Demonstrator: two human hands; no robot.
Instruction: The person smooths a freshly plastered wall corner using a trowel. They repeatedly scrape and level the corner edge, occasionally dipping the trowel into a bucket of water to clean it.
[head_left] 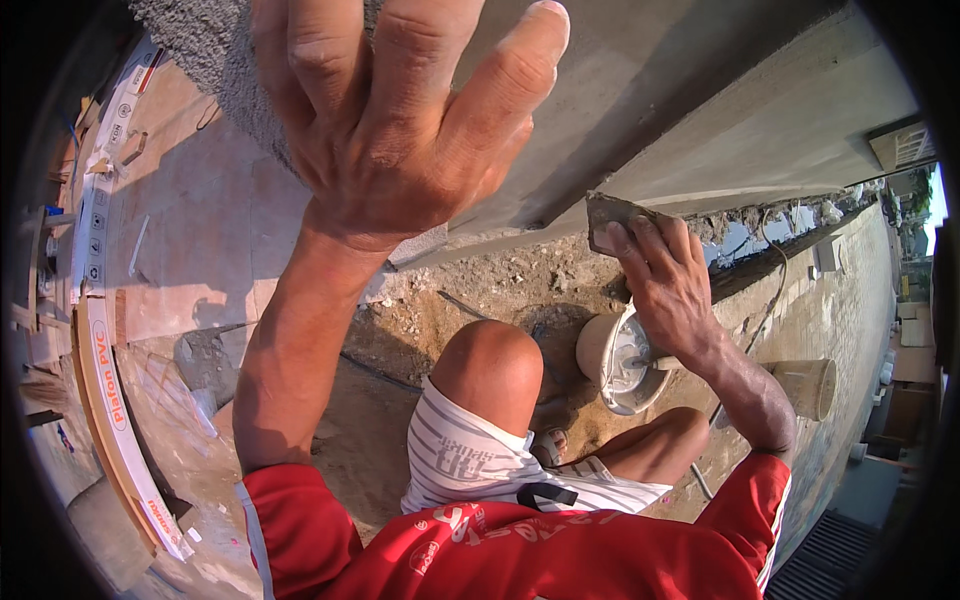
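Observation:
My left hand [400,150] is raised close in front at the top, fingers apart, against a grey cement wall [610,80]; the fingertips are cut off by the frame edge. Lower down to the right, my right hand [668,275] grips a flat, grey, cement-smeared rectangular piece [604,222] at the lower edge of the wall. Its exact kind is unclear. Just below that hand stands a pale bucket [600,355] with grey mix and a tool with a wooden handle [665,363] in it.
A second, cement-stained bucket [805,388] is further right. Loose soil and rubble [540,275] run along the wall's foot, with a thin hose [770,300] at right. Long white-and-orange boxes [105,370] lie at left. Rough grey cement [205,60] covers the upper left surface.

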